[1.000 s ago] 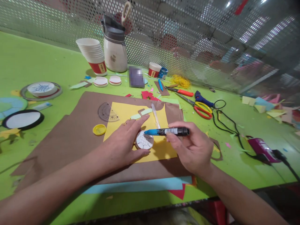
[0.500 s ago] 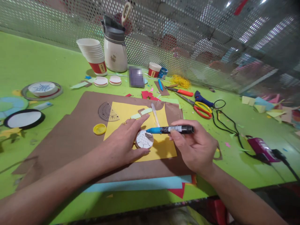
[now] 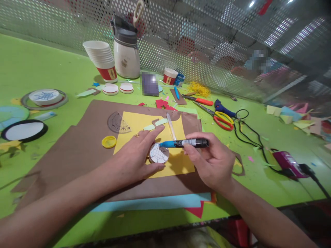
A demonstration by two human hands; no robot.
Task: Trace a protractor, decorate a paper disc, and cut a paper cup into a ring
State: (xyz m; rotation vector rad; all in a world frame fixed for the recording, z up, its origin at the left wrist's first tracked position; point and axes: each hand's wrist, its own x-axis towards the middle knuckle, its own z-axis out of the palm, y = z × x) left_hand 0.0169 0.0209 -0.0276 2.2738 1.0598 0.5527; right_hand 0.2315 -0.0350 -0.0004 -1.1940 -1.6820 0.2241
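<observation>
My left hand [image 3: 139,150] lies on the yellow paper [image 3: 178,163], its thumb and fingers around a small white round disc [image 3: 159,156]. Dark lines form a grid on the disc's top. My right hand [image 3: 214,160] is closed on a marker [image 3: 191,143] with a blue front and black rear, held nearly level. Its tip meets the disc's upper edge, where a little blue shows. Behind the disc lie a whitish pen [image 3: 170,125] and pale green paper strips [image 3: 155,124]. A yellow cap [image 3: 109,141] and a protractor [image 3: 119,123] are left of the paper.
Brown sheets [image 3: 77,162] cover part of the green table [image 3: 51,69]. Stacked paper cups [image 3: 100,62] and a flask [image 3: 126,51] stand behind. Scissors [image 3: 222,119], a glue gun [image 3: 223,108] and a corded purple box [image 3: 286,163] lie rightward. A perforated screen [image 3: 165,41] rises at the back.
My right hand has shifted slightly left with the marker, and its tip is now farther left on the disc's upper edge. My left hand stays around the disc.
</observation>
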